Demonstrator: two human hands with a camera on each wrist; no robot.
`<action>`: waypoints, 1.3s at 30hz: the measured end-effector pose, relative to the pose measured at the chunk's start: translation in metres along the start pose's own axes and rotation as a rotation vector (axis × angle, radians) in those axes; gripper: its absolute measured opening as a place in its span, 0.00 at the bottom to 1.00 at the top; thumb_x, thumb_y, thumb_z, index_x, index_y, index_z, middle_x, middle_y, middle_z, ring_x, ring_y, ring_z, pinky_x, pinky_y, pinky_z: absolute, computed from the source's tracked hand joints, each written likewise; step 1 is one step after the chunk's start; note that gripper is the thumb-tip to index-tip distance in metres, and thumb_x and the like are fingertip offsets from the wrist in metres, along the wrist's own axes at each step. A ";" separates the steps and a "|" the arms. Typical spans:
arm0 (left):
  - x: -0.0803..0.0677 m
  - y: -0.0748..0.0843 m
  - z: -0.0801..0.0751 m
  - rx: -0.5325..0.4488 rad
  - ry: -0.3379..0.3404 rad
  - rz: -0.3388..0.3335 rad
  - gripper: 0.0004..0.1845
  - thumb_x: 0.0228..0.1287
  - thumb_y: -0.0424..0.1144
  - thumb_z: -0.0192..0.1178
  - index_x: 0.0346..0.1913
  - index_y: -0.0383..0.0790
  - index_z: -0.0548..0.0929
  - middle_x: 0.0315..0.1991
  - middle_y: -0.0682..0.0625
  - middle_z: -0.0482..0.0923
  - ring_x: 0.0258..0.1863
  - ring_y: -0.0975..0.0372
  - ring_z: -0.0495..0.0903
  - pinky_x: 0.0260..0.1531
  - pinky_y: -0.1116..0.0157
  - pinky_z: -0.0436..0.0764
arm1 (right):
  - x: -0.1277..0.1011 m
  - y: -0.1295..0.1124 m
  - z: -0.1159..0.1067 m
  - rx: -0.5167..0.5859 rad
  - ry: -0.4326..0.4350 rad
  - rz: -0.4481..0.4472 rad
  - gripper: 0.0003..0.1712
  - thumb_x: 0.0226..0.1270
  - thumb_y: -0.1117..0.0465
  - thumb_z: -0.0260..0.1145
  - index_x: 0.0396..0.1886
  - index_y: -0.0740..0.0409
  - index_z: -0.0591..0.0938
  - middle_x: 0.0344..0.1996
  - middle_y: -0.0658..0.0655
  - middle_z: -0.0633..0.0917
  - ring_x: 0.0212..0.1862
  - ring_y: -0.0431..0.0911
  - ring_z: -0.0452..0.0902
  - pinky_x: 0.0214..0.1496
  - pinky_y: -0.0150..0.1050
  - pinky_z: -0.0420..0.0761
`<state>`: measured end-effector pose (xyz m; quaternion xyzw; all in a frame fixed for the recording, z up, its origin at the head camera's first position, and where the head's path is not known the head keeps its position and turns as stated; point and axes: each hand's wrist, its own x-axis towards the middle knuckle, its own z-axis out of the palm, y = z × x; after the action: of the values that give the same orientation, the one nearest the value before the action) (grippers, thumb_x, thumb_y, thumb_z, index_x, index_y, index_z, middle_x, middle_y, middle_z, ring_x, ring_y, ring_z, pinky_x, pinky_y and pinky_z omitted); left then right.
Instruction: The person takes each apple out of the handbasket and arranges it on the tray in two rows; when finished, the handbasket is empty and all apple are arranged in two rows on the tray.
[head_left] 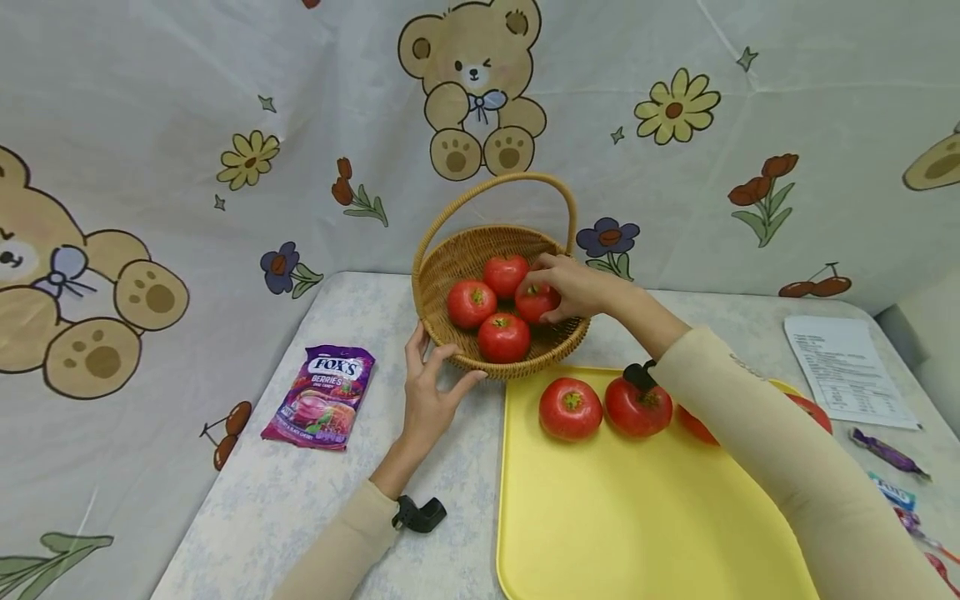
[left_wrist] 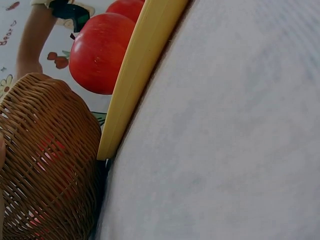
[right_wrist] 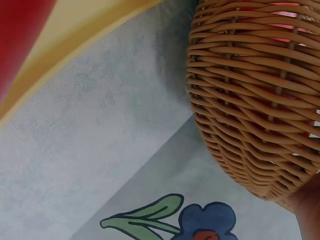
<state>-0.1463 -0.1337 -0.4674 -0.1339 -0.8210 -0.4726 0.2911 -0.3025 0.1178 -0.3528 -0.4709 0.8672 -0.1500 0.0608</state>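
Observation:
A round wicker basket (head_left: 491, 232) with a tall arched handle holds several red apples (head_left: 504, 337). My left hand (head_left: 429, 392) grips its lower left rim, fingers spread along the outside and one fingertip over the edge. Inside the basket, my right hand (head_left: 573, 287) has its fingers curled round the rightmost apple (head_left: 534, 306). Woven strands of the basket (left_wrist: 50, 150) fill the left side of the left wrist view, with red showing through the gaps. In the right wrist view the basket (right_wrist: 255, 95) hides the apples and most of the hand.
A yellow tray (head_left: 600, 517) lies in front of the basket, with more apples (head_left: 571, 409) along its far edge, some behind my right sleeve. At left is a purple candy bag (head_left: 322, 398). A printed paper (head_left: 847, 367) and wrapped candies (head_left: 890, 454) lie at right.

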 end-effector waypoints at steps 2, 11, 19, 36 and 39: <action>0.000 0.000 0.000 0.000 0.005 0.000 0.22 0.53 0.47 0.74 0.47 0.45 0.79 0.74 0.33 0.49 0.74 0.46 0.56 0.63 0.39 0.67 | -0.003 -0.003 -0.003 -0.003 0.021 -0.016 0.24 0.53 0.58 0.78 0.51 0.50 0.82 0.54 0.64 0.75 0.47 0.56 0.74 0.48 0.51 0.76; 0.001 0.002 0.000 0.003 0.006 0.003 0.22 0.53 0.48 0.74 0.47 0.45 0.78 0.74 0.34 0.49 0.74 0.46 0.56 0.64 0.40 0.67 | -0.026 -0.027 -0.014 0.008 0.116 -0.059 0.26 0.53 0.58 0.78 0.54 0.49 0.81 0.56 0.62 0.74 0.53 0.56 0.72 0.51 0.50 0.76; 0.000 0.002 0.000 0.007 0.001 -0.007 0.22 0.53 0.48 0.74 0.47 0.45 0.79 0.74 0.33 0.50 0.74 0.46 0.57 0.65 0.43 0.67 | -0.061 -0.057 -0.020 0.034 0.225 -0.085 0.30 0.52 0.59 0.78 0.57 0.50 0.80 0.59 0.61 0.74 0.57 0.54 0.71 0.53 0.50 0.79; 0.000 0.002 -0.002 0.012 -0.002 -0.003 0.21 0.54 0.49 0.73 0.48 0.45 0.79 0.74 0.33 0.49 0.74 0.46 0.56 0.64 0.42 0.68 | -0.145 -0.112 0.024 0.188 0.238 -0.098 0.36 0.49 0.56 0.81 0.59 0.37 0.77 0.64 0.52 0.71 0.65 0.45 0.66 0.54 0.42 0.82; 0.000 0.002 0.000 0.005 0.000 0.000 0.22 0.54 0.48 0.73 0.48 0.45 0.79 0.74 0.33 0.49 0.74 0.46 0.56 0.63 0.41 0.68 | -0.159 -0.122 0.041 0.204 0.237 -0.091 0.36 0.50 0.55 0.81 0.60 0.35 0.76 0.64 0.51 0.71 0.64 0.45 0.67 0.53 0.41 0.82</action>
<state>-0.1456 -0.1332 -0.4661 -0.1332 -0.8221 -0.4707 0.2914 -0.1076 0.1803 -0.3588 -0.4802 0.8263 -0.2944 -0.0011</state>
